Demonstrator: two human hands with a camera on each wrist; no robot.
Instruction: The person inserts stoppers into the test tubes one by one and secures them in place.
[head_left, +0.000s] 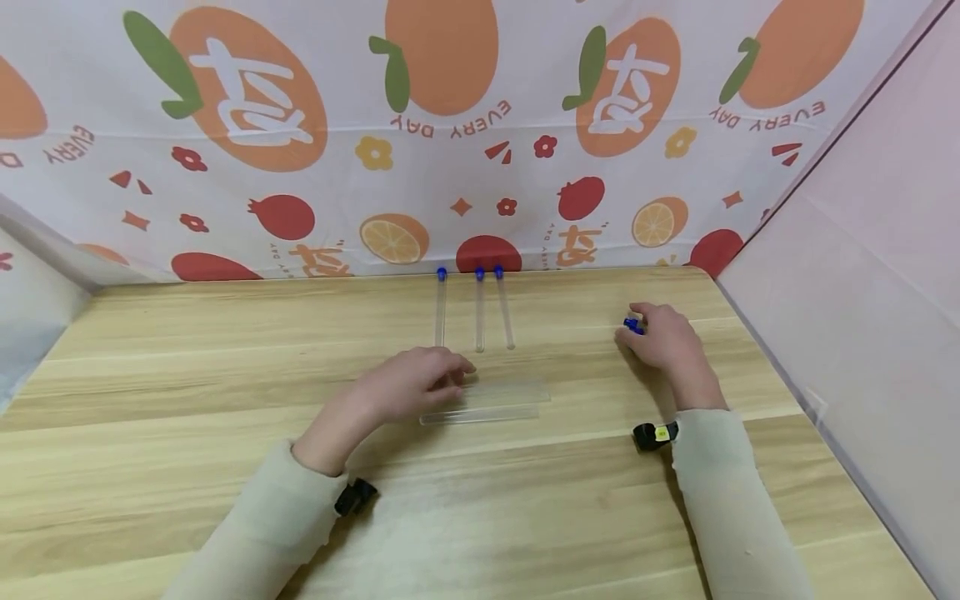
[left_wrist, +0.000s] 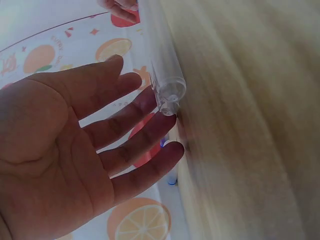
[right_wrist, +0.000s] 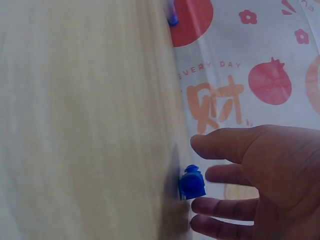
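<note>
Left hand (head_left: 420, 379) lies palm down on the table (head_left: 225, 400), fingers straight and loosely spread, tips touching the near end of two clear uncapped tubes (head_left: 487, 402) that lie side by side across the middle; the left wrist view shows the fingers (left_wrist: 142, 125) open beside one tube's rounded end (left_wrist: 170, 92), nothing gripped yet; right hand (head_left: 663, 337) sits well apart to the right, fingers relaxed around a blue cap (head_left: 632, 326) that rests on the wood; the right wrist view shows the cap (right_wrist: 192, 182) just off the fingertips, thumb above it, not pinched; three capped tubes (head_left: 477, 308) lie in a row at the back edge, near the printed cloth (head_left: 480, 125).

Judgement: step in hand looks like picking one cap and one open tube; to do it well, pinch the cap by its sides with the hollow facing out; with the left, roll only the nearer tube away from its neighbour before lifting, since round glass-like tubes roll easily; hold it close to the open end so cap and mouth line up straight; push on without tilting.
</note>
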